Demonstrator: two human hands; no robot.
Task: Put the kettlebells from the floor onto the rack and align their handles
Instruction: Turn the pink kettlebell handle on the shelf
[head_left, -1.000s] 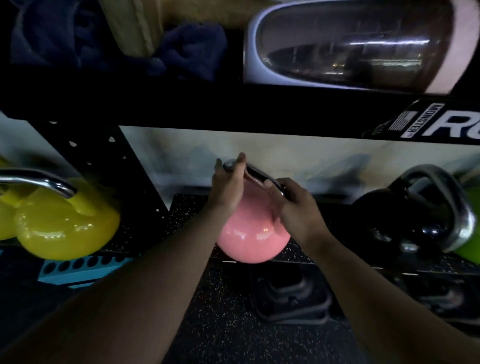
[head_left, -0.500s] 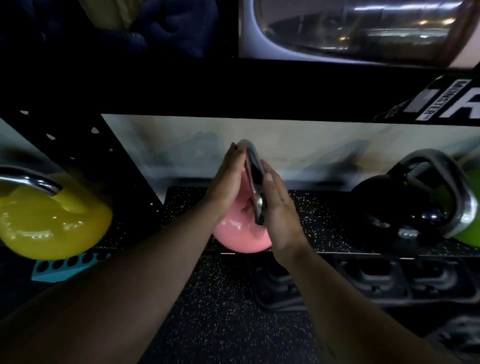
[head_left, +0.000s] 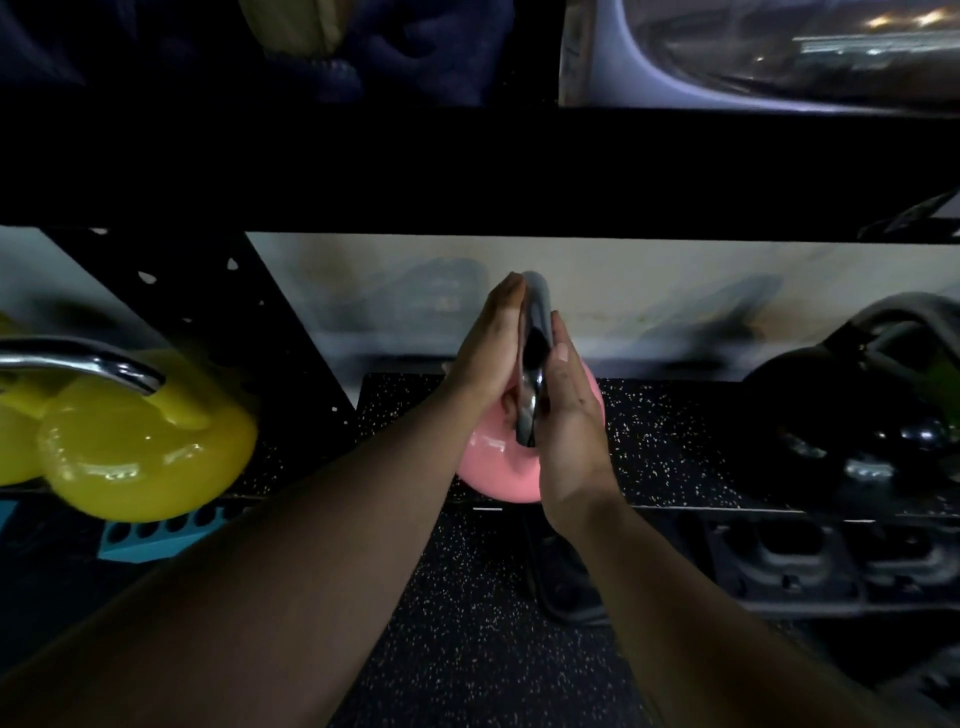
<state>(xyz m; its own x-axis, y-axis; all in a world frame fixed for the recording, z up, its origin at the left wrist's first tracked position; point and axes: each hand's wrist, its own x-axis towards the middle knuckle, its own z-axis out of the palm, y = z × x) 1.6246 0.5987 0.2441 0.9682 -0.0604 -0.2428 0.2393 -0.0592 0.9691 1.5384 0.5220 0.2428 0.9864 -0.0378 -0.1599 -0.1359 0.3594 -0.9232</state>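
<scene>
Pink kettlebell sits at frame centre on the speckled rack shelf; its steel handle is pressed between the flat palms of the left hand and right hand, fingers extended, not curled; best to twist gently, keeping the base planted, until the handle matches its neighbours; counted: one pink, two yellow kettlebells lower left, one black kettlebell right.

no readable text, labels, brands or numbers anywhere, rack and kettlebells unmarked
</scene>
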